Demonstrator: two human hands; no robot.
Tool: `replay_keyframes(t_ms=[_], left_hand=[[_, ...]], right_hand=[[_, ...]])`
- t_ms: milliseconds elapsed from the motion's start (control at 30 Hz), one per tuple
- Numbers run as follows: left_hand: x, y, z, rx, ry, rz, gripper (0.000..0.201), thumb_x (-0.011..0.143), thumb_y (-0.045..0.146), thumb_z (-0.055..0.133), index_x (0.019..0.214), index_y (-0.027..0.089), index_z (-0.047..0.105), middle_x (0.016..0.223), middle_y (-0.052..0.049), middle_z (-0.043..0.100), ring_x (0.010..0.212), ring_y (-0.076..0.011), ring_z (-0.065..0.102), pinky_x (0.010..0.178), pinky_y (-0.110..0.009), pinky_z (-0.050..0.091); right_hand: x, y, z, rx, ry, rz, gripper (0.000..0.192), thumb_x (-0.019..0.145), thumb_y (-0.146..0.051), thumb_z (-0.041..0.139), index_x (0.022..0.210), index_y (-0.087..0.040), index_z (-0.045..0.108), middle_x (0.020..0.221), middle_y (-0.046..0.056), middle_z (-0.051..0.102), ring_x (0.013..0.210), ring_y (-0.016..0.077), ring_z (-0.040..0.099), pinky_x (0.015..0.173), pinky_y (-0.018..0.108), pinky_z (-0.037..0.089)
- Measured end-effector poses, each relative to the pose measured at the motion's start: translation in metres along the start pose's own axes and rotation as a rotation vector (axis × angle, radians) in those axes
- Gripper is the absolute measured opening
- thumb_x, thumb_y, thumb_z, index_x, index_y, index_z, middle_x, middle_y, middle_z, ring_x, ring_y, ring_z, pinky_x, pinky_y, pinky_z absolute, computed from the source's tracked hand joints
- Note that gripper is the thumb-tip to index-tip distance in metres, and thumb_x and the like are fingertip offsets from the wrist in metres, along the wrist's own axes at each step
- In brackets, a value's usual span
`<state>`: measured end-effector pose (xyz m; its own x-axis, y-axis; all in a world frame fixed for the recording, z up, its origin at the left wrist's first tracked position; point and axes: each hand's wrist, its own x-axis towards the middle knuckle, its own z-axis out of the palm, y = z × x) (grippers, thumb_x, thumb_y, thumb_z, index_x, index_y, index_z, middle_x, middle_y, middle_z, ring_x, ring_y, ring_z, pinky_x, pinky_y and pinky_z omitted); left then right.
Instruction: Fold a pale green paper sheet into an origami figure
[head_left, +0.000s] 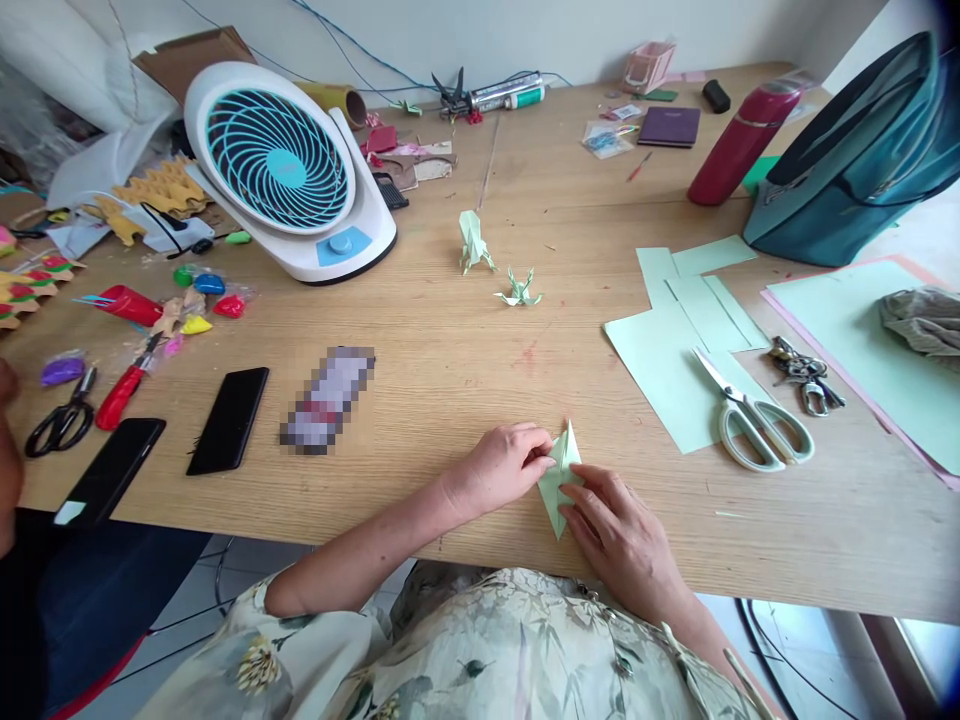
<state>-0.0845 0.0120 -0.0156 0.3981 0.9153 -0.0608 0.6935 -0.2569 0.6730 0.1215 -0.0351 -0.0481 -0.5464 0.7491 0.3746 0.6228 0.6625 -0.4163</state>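
Note:
A pale green folded paper piece (561, 477), pointed at both ends, lies flat on the wooden table (450, 350) near its front edge. My left hand (504, 462) pinches its upper left edge with the fingertips. My right hand (619, 535) presses its fingers on the lower right side of the paper. Two finished pale green paper figures stand farther back: a taller one (472, 242) and a small spiky one (519, 289).
Green paper sheets (667, 350) and scissors (754, 415) lie to the right, with keys (804, 370), a red bottle (739, 140) and a teal bag (862, 150). A white fan (289, 170) stands back left; two black phones (229, 420), black scissors (60, 420), and craft bits lie left.

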Motion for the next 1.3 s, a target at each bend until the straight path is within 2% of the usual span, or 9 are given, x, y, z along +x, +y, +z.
replay_keyframes(t_ms=[267,467,700,800,867,1067,1133,1200,1300], left_hand=[[0.0,0.005,0.014,0.27,0.057,-0.025,0.012,0.097,0.016,0.051,0.086,0.019,0.054,0.089,-0.003,0.061,0.083,-0.0169,0.061,0.074,-0.029,0.051],[-0.001,0.008,0.026,0.522,0.111,-0.058,0.009,0.099,0.025,0.052,0.093,0.019,0.052,0.095,-0.006,0.061,0.089,-0.0212,0.062,0.074,-0.033,0.053],[-0.003,0.001,0.034,0.544,0.2,-0.013,0.012,0.099,0.025,0.053,0.109,0.019,0.048,0.1,-0.004,0.061,0.09,-0.0193,0.062,0.072,-0.03,0.053],[-0.004,0.0,0.035,0.541,0.207,0.011,0.008,0.1,0.024,0.051,0.106,0.019,0.05,0.099,-0.004,0.061,0.087,-0.0182,0.062,0.069,-0.029,0.053],[-0.004,0.0,0.034,0.55,0.199,0.04,0.005,0.101,0.022,0.048,0.1,0.018,0.052,0.097,-0.005,0.061,0.084,-0.0181,0.062,0.068,-0.029,0.052],[-0.016,-0.005,0.024,0.526,0.156,0.226,0.022,0.103,0.018,0.039,0.099,0.017,0.061,0.1,-0.007,0.066,0.096,-0.0187,0.062,0.079,-0.029,0.053],[-0.026,-0.009,0.019,0.514,0.155,0.339,0.027,0.103,0.016,0.037,0.114,0.015,0.062,0.113,-0.009,0.068,0.103,-0.0184,0.062,0.087,-0.03,0.052],[-0.037,-0.013,0.016,0.538,0.141,0.47,0.034,0.103,0.017,0.038,0.133,0.012,0.055,0.132,-0.012,0.064,0.121,-0.0218,0.057,0.096,-0.035,0.05],[-0.049,-0.019,0.013,0.568,0.041,0.486,0.046,0.104,0.032,0.042,0.144,0.009,0.046,0.15,-0.013,0.05,0.144,-0.0279,0.038,0.11,-0.044,0.04]], right_hand=[[-0.001,0.002,0.0,-0.052,-0.023,-0.046,0.027,0.099,-0.017,0.051,0.124,-0.018,0.06,0.122,0.012,0.066,0.111,0.0218,0.064,0.093,0.037,0.053],[-0.002,0.003,0.002,-0.063,-0.042,-0.055,0.029,0.098,-0.017,0.052,0.126,-0.016,0.058,0.122,0.012,0.067,0.117,0.0224,0.061,0.096,0.037,0.051],[-0.002,0.003,0.003,-0.1,-0.049,-0.07,0.037,0.098,-0.017,0.052,0.135,-0.014,0.054,0.121,0.014,0.067,0.115,0.0239,0.062,0.094,0.039,0.052],[-0.003,0.003,0.005,-0.128,-0.05,-0.079,0.041,0.097,-0.016,0.051,0.138,-0.015,0.053,0.122,0.014,0.066,0.115,0.0253,0.061,0.092,0.04,0.053],[-0.003,0.003,0.006,-0.137,-0.059,-0.078,0.043,0.096,-0.014,0.05,0.139,-0.015,0.052,0.121,0.014,0.065,0.115,0.0259,0.06,0.092,0.04,0.053],[0.0,0.001,0.006,-0.132,-0.079,-0.044,0.039,0.096,-0.015,0.048,0.134,-0.017,0.057,0.119,0.012,0.066,0.112,0.0255,0.059,0.089,0.041,0.054],[0.001,0.001,0.005,-0.136,-0.086,-0.045,0.037,0.096,-0.014,0.048,0.132,-0.016,0.059,0.118,0.012,0.066,0.11,0.0251,0.059,0.088,0.04,0.054],[0.002,0.0,0.004,-0.141,-0.093,-0.052,0.036,0.096,-0.013,0.048,0.13,-0.016,0.059,0.118,0.013,0.066,0.109,0.025,0.059,0.088,0.039,0.054],[0.001,0.001,0.004,-0.135,-0.099,-0.05,0.038,0.095,-0.012,0.048,0.131,-0.017,0.059,0.118,0.013,0.065,0.11,0.0255,0.059,0.089,0.04,0.053]])
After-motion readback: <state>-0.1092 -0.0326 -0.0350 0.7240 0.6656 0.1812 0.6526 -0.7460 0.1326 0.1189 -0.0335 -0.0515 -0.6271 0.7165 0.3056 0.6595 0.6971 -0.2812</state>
